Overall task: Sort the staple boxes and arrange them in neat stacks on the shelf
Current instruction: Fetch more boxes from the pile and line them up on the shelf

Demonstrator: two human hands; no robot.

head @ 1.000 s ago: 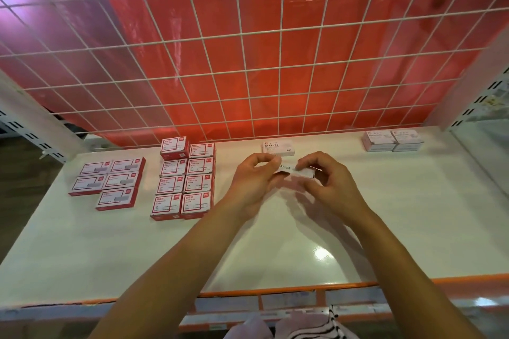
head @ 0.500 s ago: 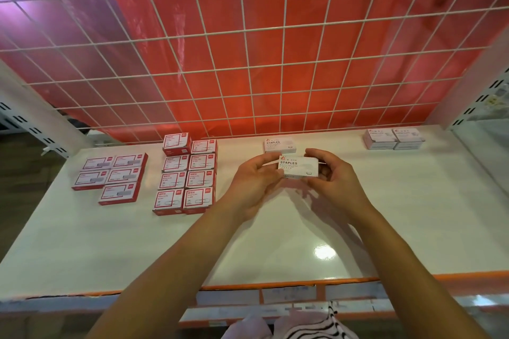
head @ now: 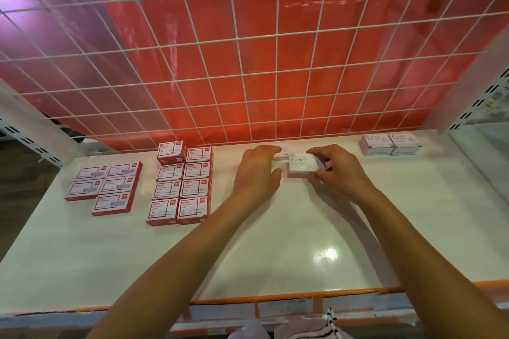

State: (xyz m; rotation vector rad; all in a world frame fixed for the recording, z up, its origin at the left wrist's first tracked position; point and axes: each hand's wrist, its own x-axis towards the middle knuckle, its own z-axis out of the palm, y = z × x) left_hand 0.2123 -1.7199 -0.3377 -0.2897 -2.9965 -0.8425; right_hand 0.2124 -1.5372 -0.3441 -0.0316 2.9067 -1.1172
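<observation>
White card, printed STAPLES on its top face: the white staple box (head: 301,165) sits toward 12 o'clock on the shelf (head: 275,242), a little short of the back edge. From my remote view, the right hand (head: 338,173) pinches it from the 3 o'clock side, thumb on the near edge and curled fingers on the far edge. I cannot tell whether its base touches the shelf. Just at its 9 o'clock lies a second white box (head: 278,157), mostly hidden. The left hand (head: 256,173) arches over that box, fingers past its far side and thumb at its near side. I cannot tell whether this hand grips the box or only hovers over it.

At 9 o'clock from the hands, red boxes (head: 180,184) stand in two columns of four, edges touching. The one at the far left corner of this group stands higher than its neighbours. Farther toward 9 o'clock, five flatter red boxes (head: 104,186) lie in rows of two, two and one. At 2 o'clock, well apart from the hands, a pair of white boxes (head: 389,143) sits side by side, touching. A white wire grid (head: 276,63) with a red sheet (head: 292,107) behind it closes the back at 12 o'clock. An orange strip (head: 275,297) edges the shelf at 6 o'clock, and striped cloth (head: 326,329) shows below it.
</observation>
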